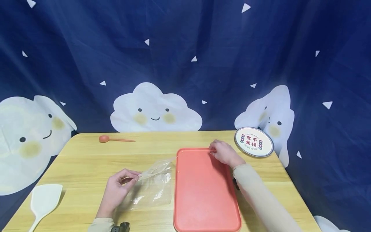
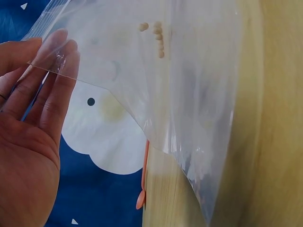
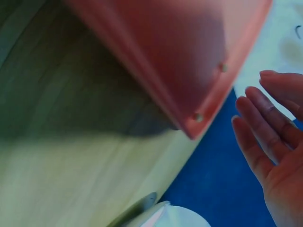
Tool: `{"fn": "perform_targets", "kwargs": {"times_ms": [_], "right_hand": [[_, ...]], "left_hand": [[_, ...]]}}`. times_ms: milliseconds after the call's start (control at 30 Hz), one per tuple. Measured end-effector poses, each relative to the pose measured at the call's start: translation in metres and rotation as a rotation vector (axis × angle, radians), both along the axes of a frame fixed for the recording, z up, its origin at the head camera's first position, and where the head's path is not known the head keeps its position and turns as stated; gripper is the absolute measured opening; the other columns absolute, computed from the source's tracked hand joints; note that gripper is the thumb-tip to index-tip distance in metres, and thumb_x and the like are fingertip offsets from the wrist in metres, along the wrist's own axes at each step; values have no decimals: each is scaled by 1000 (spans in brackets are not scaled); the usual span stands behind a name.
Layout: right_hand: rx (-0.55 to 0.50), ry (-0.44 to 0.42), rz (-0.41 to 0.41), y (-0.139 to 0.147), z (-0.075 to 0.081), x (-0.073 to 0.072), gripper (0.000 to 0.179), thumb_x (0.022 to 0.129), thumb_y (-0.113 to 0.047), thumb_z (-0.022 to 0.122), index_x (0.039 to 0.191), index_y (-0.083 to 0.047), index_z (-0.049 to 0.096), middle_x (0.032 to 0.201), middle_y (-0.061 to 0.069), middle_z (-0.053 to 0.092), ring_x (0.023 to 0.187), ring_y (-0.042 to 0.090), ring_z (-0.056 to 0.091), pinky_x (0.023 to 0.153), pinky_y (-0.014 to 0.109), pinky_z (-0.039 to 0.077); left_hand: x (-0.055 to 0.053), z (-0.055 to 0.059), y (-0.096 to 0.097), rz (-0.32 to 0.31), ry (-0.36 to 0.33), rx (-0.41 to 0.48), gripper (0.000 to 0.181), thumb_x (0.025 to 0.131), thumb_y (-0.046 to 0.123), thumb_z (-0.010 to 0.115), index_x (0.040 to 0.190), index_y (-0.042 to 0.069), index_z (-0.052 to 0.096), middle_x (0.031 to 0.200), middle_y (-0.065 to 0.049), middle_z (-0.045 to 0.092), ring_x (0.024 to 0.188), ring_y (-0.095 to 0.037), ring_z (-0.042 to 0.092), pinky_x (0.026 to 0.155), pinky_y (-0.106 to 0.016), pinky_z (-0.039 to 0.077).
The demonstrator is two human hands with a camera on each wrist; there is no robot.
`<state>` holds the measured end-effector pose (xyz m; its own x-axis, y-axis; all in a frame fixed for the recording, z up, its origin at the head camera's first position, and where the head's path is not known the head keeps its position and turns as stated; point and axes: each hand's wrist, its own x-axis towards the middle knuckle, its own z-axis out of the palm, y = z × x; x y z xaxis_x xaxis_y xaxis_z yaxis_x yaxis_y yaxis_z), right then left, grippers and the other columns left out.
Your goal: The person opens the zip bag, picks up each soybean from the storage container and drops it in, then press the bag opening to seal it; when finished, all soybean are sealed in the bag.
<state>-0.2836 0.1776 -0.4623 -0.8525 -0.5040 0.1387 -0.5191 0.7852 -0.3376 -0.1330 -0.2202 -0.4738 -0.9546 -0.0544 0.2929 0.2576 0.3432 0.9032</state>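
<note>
My left hand (image 1: 120,188) pinches the rim of a clear zip bag (image 1: 157,188) between thumb and fingers, above the table left of the tray. Several small tan balls (image 2: 159,40), like soybeans, show against the clear film in the left wrist view. My right hand (image 1: 223,152) is over the far right corner of a coral tray (image 1: 205,193). In the right wrist view its fingers (image 3: 265,137) are loosely bent and spread, with the thumb apart from them. Near the tray's far corner lies a small tan ball (image 3: 198,117); another ball (image 1: 178,172) lies by its left edge.
An oval plate (image 1: 253,141) with red lettering stands at the back right, just beyond my right hand. An orange spoon (image 1: 104,139) lies by the table's far edge. At the front left is a white spatula (image 1: 46,198). A dark blue curtain (image 1: 174,71) hangs behind the table.
</note>
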Motion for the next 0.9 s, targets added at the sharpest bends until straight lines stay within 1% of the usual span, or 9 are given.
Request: {"fn": "perform_targets", "kwargs": {"times_ms": [133, 333, 567, 700, 900], "right_hand": [[23, -31, 22, 1, -8, -5, 14, 82, 1, 71, 94, -6, 71, 89, 1, 61, 85, 22, 63, 80, 38, 54], [53, -31, 26, 0, -18, -11, 15, 81, 3, 71, 93, -6, 72, 89, 1, 60, 86, 23, 63, 83, 38, 55], [95, 6, 65, -3, -22, -14, 13, 81, 4, 67, 85, -8, 67, 83, 1, 53, 76, 22, 59, 71, 35, 53], [105, -1, 73, -4, -23, -15, 17, 78, 6, 65, 80, -10, 63, 79, 0, 51, 73, 20, 56, 67, 35, 51], [119, -34, 72, -4, -24, -17, 19, 77, 8, 63, 76, -11, 62, 73, 1, 54, 71, 20, 53, 63, 33, 48]], "left_hand": [[0, 0, 0, -2, 10, 0, 23, 80, -14, 71, 78, 8, 66, 93, -5, 73, 90, -15, 68, 79, -24, 57], [0, 0, 0, -6, 20, -3, 24, 80, -14, 71, 78, 9, 66, 92, -5, 73, 90, -16, 68, 79, -24, 58], [0, 0, 1, 1, 24, -3, 22, 80, -14, 72, 78, 8, 67, 93, -7, 73, 89, -15, 69, 79, -23, 57], [0, 1, 2, -3, 28, 2, 20, 80, -13, 72, 79, 7, 67, 94, -8, 73, 90, -16, 68, 80, -23, 57], [1, 1, 1, -11, 20, 13, 19, 81, -11, 73, 80, 6, 66, 95, -9, 73, 92, -18, 68, 80, -22, 57]]}}
